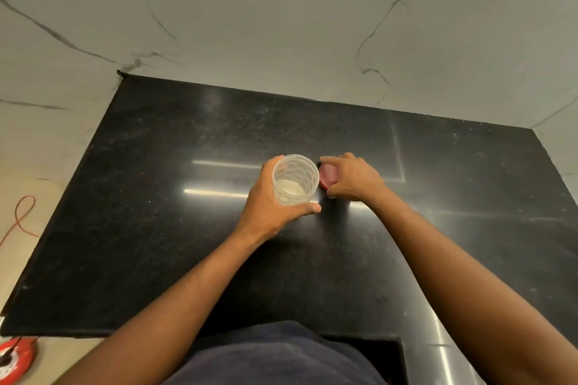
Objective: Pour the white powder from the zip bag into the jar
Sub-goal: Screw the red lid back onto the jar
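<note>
Much of the red lid (326, 177) is covered by the right hand (353, 180); we see only its left part, and we cannot tell whether it lies flat on the black countertop (162, 197) or is raised off it. The clear plastic jar (294, 180) hides most of the left hand's fingers, and the hand in turn hides the jar's base, so we cannot say whether the jar stands on the countertop or is held just above it. At the lower left edge a round red object (15, 359) is cut off by the frame, and a thin red cord (22, 219) loops on the pale floor nearby.

The left hand (269, 200) wraps round the jar from the left, its thumb lying across the near side. The jar is upright, open at the top, with a low layer of white powder (291, 189) at its bottom. The right hand arches over the lid just beside the jar, fingers curled round the far edge and thumb at the near edge, gripping it. Both forearms reach forward from a dark shirt (281, 356).
</note>
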Tool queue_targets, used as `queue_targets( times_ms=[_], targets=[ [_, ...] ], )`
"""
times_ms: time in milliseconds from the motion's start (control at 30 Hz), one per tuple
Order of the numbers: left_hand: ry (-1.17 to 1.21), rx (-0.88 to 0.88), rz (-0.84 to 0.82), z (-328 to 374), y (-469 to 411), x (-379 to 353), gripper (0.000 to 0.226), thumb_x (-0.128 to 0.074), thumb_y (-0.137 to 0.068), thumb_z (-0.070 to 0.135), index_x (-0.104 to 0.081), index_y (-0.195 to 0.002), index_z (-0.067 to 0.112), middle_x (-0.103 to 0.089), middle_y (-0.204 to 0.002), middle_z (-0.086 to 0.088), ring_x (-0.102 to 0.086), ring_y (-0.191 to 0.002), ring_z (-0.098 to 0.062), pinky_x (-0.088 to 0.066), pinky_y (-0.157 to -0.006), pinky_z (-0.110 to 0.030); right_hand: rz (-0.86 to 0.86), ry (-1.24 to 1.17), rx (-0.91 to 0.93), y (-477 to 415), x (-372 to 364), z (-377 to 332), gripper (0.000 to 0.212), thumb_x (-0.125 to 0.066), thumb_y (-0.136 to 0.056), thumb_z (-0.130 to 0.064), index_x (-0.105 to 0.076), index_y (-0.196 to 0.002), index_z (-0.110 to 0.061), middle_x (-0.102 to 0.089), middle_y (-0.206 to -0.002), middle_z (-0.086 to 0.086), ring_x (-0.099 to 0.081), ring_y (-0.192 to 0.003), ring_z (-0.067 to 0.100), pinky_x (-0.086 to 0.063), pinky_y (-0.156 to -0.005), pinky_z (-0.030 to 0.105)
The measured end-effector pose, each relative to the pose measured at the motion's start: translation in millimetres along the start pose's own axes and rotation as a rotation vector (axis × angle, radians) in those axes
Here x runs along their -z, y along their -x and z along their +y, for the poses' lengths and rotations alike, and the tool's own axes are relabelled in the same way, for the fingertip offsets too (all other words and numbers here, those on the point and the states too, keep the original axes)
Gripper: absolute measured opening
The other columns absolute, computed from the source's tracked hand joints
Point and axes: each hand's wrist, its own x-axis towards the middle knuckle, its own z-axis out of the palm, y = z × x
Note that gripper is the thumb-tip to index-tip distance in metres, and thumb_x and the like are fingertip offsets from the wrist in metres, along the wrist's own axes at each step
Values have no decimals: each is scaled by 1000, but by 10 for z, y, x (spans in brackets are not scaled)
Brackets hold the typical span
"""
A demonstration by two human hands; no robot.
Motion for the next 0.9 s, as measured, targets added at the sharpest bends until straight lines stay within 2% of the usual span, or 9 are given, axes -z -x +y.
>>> queue_targets(
  times_ms=[100,267,333,400,467,567,667,767,900],
  targets=[
    [-21,37,53,-29,-3,-4,97,-102,-55,48,-51,-137,38,-67,-129,18,-64,-117,3,-57,-99,-28,187,-147,-48,63,87,-26,84,-81,-73,-48,-46,-148,-44,-50,-139,6,-62,-117,31,-54,-93,42],
    [-52,67,53,1,19,39,93,-98,-52,55,-55,-133,42,-71,-125,18,-67,-115,-3,-58,-100,-41,444,-1209,149,424,299,-165,61,-88,-66,-18,-60,-116,-38,-60,-126,3,-64,-109,19,-60,-75,19],
    [-78,77,41,34,12,55,93,-98,-54,53,-54,-135,42,-71,-126,17,-67,-117,-8,-58,-101,-44,492,-1359,235,567,313,-322,51,-90,-65,-22,-58,-104,-30,-63,-125,7,-65,-111,21,-61,-84,27],
    [-81,96,28,70,11,80,93,-97,-56,53,-52,-137,44,-72,-125,15,-70,-113,-11,-60,-96,-47,526,-1290,300,694,251,-482,45,-93,-66,-25,-57,-94,-22,-67,-123,4,-63,-121,16,-58,-92,32],
    [-91,102,11,96,14,88,92,-95,-58,53,-49,-137,47,-73,-122,14,-72,-108,-14,-63,-90,-49,568,-960,391,747,86,-564,42,-95,-71,-23,-57,-86,-14,-68,-120,0,-59,-128,9,-54,-91,28],
    [-155,79,7,114,26,104,90,-90,-54,62,-47,-133,49,-71,-119,16,-71,-105,-12,-62,-89,-47,596,-777,390,763,-71,-578,37,-93,-77,-28,-58,-75,-15,-72,-114,-1,-64,-115,9,-54,-81,28],
    [-197,73,-5,118,18,132,92,-89,-53,67,-45,-131,49,-69,-119,17,-69,-105,-11,-62,-89,-45,520,-735,366,753,4,-582,36,-87,-77,-48,-57,-83,-30,-71,-101,-7,-65,-97,7,-55,-78,28],
    [-221,74,-15,109,10,130,100,-91,-52,67,-42,-137,47,-68,-124,15,-68,-110,-15,-62,-90,-44,398,-510,371,779,88,-570,51,-71,-72,-73,-56,-102,-34,-65,-109,-15,-60,-99,9,-50,-77,24],
    [-204,69,-17,66,9,142,98,-90,-52,69,-42,-136,51,-67,-122,16,-68,-110,-14,-63,-91,-45,320,-333,397,808,168,-568,60,-72,-69,-75,-51,-110,-36,-60,-120,-16,-55,-102,9,-46,-77,25]
  ],
)
